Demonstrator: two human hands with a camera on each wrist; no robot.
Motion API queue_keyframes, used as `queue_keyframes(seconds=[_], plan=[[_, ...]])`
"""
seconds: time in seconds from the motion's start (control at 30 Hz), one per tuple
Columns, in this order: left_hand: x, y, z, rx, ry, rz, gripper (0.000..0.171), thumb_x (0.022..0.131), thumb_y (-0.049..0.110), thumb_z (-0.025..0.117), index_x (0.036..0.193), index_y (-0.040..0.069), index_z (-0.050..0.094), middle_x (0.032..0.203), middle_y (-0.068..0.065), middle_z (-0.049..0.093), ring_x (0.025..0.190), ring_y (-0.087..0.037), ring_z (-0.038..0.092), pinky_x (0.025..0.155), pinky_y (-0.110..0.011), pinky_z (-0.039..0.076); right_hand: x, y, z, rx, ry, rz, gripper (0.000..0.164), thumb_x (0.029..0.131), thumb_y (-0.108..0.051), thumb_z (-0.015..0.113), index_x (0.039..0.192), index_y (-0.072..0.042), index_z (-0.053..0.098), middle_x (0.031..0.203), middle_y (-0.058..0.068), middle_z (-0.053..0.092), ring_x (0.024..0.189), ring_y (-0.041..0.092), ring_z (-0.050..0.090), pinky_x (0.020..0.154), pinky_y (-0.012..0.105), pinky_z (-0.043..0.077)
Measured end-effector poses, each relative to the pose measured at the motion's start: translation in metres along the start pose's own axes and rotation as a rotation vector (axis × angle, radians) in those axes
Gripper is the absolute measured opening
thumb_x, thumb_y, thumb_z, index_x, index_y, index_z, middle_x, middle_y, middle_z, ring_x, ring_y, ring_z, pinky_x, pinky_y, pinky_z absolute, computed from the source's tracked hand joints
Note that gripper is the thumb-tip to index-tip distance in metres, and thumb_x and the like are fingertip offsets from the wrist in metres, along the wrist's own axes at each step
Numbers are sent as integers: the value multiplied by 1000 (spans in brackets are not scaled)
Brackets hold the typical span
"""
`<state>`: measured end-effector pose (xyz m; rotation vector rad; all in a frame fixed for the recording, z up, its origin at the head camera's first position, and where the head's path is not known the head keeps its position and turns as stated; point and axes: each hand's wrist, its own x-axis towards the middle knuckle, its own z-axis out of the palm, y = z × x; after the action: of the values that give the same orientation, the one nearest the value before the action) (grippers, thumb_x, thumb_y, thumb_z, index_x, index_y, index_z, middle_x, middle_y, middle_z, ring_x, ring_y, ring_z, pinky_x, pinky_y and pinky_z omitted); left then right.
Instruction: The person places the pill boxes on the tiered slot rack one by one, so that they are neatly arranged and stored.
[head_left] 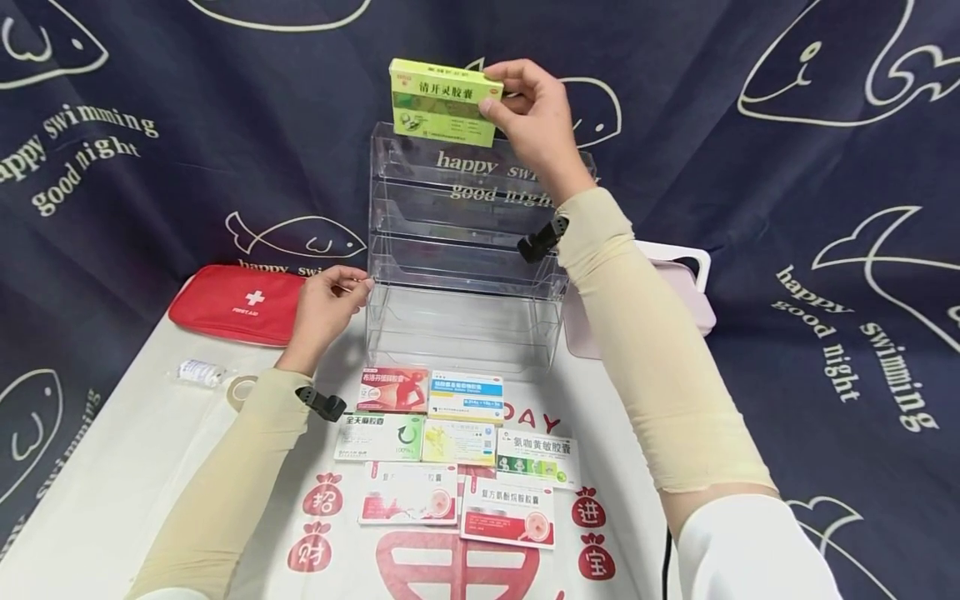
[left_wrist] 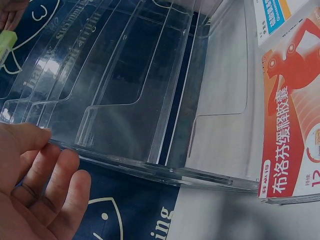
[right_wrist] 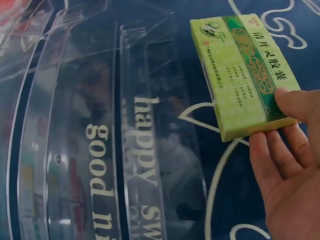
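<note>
Between its thumb and fingers my right hand [head_left: 542,117] holds a green medicine box [head_left: 442,104] by its right end, above the top tier of a clear plastic tiered rack [head_left: 465,292]. In the right wrist view the green box [right_wrist: 245,75] appears apart from the rack's top edge. My left hand [head_left: 330,310] pinches the rack's left side edge; the left wrist view shows that thumb and index finger [left_wrist: 37,135] on it. In front of the rack lie a red-and-white medicine box [head_left: 392,390], a blue-and-white box [head_left: 467,397] and several other medicine boxes.
A red first aid pouch [head_left: 240,304] lies left of the rack, with a small white bottle [head_left: 201,372] and a tape roll [head_left: 242,390] nearer. Behind my right arm sits a pale pink case [head_left: 682,292] with a white handle. A dark printed curtain [head_left: 180,192] hangs behind.
</note>
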<state>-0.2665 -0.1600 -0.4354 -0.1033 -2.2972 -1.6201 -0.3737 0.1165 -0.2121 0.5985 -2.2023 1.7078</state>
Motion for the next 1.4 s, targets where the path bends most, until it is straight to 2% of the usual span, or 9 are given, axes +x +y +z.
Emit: queue_keyframes(seconds=[0.4, 0.53, 0.63, 0.83, 0.93, 1.03, 1.23, 1.4], plan=[[-2, 0, -1, -4, -10, -9, 19, 95, 13, 73, 107, -3, 72, 88, -16, 70, 58, -7, 59, 49, -17, 46, 6, 18, 15, 21, -9, -15, 28, 92, 4, 71, 119, -3, 68, 109, 12, 68, 94, 23, 69, 81, 29, 54], [-3, 1, 0, -4, -12, -13, 19, 95, 12, 73, 107, -3, 72, 88, -16, 70, 58, -7, 59, 50, -17, 46, 6, 18, 15, 25, -16, 17, 27, 93, 4, 71, 118, -4, 68, 110, 11, 68, 96, 23, 68, 81, 29, 54], [-3, 2, 0, -4, -12, -15, 19, 95, 11, 73, 107, -3, 72, 88, -15, 69, 60, -12, 61, 51, -17, 47, 7, 21, 15, -7, -23, 42, 27, 93, 3, 70, 119, -4, 67, 112, 10, 68, 98, 21, 68, 81, 28, 53], [-3, 2, 0, -15, -7, -19, 19, 95, 10, 73, 107, -4, 71, 88, -16, 69, 68, -35, 65, 51, -17, 48, 6, 30, 18, -95, -31, 62, 27, 93, 0, 72, 119, -6, 69, 112, 9, 67, 102, 19, 66, 82, 27, 52], [-3, 2, 0, -9, -12, -22, 19, 95, 11, 73, 108, -3, 71, 89, -16, 69, 69, -37, 65, 51, -17, 48, 3, 31, 19, -114, -42, 63, 25, 93, -1, 72, 118, -7, 69, 112, 9, 67, 102, 19, 66, 82, 27, 52], [-3, 2, 0, -2, -15, -26, 19, 95, 11, 73, 108, -3, 71, 89, -16, 70, 67, -31, 65, 51, -18, 47, 1, 32, 21, -142, -56, 62, 24, 94, -3, 72, 118, -7, 69, 112, 8, 68, 101, 18, 66, 81, 27, 52], [-3, 1, 0, 10, -18, -18, 19, 95, 11, 73, 108, -3, 72, 89, -16, 70, 60, -12, 61, 50, -18, 46, -1, 38, 25, -218, -75, 75, 24, 96, -7, 70, 120, -9, 68, 113, 5, 67, 101, 15, 65, 83, 26, 52], [-3, 1, -2, 9, -25, -2, 19, 95, 11, 73, 108, -3, 72, 90, -17, 71, 59, -8, 60, 50, -17, 46, -4, 43, 27, -227, -85, 80, 23, 97, -8, 69, 119, -9, 68, 113, 5, 66, 100, 15, 64, 81, 26, 51]])
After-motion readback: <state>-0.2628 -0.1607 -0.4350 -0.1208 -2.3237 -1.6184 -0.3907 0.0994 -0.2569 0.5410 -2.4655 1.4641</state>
